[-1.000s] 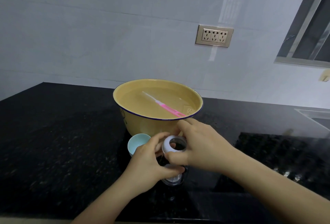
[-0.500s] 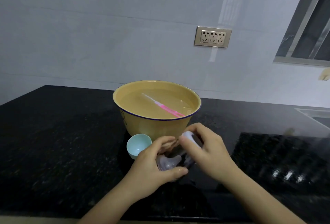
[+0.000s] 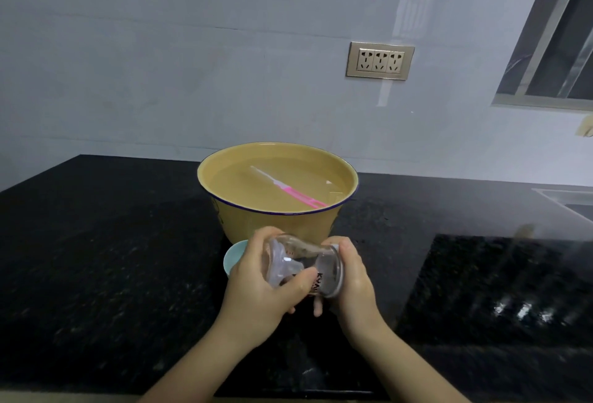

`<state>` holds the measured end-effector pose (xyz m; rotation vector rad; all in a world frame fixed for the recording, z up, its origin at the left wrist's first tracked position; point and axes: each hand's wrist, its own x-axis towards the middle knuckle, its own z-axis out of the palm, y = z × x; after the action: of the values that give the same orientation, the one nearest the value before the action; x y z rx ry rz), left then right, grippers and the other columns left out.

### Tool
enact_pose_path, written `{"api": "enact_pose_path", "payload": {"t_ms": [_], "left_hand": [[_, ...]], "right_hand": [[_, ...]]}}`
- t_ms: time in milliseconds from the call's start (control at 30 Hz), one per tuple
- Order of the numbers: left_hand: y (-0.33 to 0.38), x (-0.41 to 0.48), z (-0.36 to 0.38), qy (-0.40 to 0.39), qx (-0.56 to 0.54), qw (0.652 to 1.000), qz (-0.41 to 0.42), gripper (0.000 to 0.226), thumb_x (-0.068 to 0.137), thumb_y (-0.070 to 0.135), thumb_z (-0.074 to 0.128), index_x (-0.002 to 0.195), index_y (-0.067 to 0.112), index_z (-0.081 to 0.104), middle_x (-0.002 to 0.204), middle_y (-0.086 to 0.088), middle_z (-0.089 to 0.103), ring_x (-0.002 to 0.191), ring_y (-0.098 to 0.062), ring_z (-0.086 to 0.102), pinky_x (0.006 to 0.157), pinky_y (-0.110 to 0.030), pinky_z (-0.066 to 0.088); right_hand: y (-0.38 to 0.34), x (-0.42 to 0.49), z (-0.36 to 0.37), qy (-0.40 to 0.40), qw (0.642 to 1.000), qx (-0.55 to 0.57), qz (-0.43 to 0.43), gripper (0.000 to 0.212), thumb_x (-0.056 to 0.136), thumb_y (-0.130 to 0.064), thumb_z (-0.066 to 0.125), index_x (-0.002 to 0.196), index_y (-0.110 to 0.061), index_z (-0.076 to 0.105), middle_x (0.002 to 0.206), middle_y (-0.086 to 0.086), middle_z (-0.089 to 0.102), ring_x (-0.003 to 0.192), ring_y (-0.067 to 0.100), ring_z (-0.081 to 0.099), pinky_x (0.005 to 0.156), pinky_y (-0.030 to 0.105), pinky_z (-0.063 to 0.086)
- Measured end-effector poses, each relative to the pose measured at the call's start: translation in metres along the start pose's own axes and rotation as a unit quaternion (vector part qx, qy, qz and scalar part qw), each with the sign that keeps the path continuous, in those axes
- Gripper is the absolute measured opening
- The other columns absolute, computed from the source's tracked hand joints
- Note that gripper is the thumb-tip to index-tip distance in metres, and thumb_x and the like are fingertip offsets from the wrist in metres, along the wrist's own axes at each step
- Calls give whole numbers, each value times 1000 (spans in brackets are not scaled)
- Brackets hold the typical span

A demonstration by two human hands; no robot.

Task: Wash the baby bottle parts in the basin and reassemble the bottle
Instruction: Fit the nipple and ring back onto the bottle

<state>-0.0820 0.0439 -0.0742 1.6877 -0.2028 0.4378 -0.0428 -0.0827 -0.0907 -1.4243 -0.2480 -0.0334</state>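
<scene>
Holding the clear baby bottle (image 3: pixel 305 261) sideways just before the yellow basin (image 3: pixel 256 226), left hand (image 3: pixel 253 290) and right hand (image 3: pixel 356 280) each clasp an end (pale-blue cap (image 3: pixel 232 258) already off), washing and reassembly seemingly left.

1. Bare black counter (image 3: pixel 96 258) is seen left of the basin (image 3: pixel 244 222) and again right of it; hand room is left on both sides.
2. The way straight ahead is blocked by the basin; its open top is crossed by a pink brush (image 3: pixel 288 189) lying in the water.
3. The gap at the basin's near wall is closed by a pale blue cup (image 3: pixel 232 258), partly hidden behind the left hand (image 3: pixel 253 287).
4. Space between left hand and right hand (image 3: pixel 356 280) is filled by the tilted bottle (image 3: pixel 305 269), gripped by both.
5. Passage behind the basin is ended by the wall (image 3: pixel 192 81).
</scene>
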Motion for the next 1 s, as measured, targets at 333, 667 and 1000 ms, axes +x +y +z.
{"api": "enact_pose_path", "payload": {"t_ms": [333, 667, 1000], "left_hand": [[21, 22, -7, -50, 182, 982, -2, 64, 47, 67, 68, 102, 38, 50, 97, 15, 64, 91, -2, 61, 79, -28, 52], [33, 29, 11, -71, 34, 994, 75, 64, 54, 42, 79, 111, 42, 50, 112, 21, 62, 106, -2, 61, 87, -19, 51], [48, 62, 10, -19, -249, 968, -25, 55, 53, 28, 73, 105, 20, 58, 87, -2, 66, 78, -24, 63, 69, -42, 58]], "right_hand": [[-3, 7, 0, -22, 959, 229, 168, 56, 97, -43, 28, 80, 1, 59, 52, 13, 49, 36, 19, 44, 33, 21, 36], [-14, 5, -5, -177, 889, 352, 233, 53, 89, -54, 39, 103, -11, 68, 78, 9, 63, 40, 17, 52, 33, 21, 42], [-3, 0, -10, -176, 950, 197, 165, 36, 84, -41, 56, 96, -8, 63, 73, 9, 69, 54, 13, 60, 44, 21, 43]]}}
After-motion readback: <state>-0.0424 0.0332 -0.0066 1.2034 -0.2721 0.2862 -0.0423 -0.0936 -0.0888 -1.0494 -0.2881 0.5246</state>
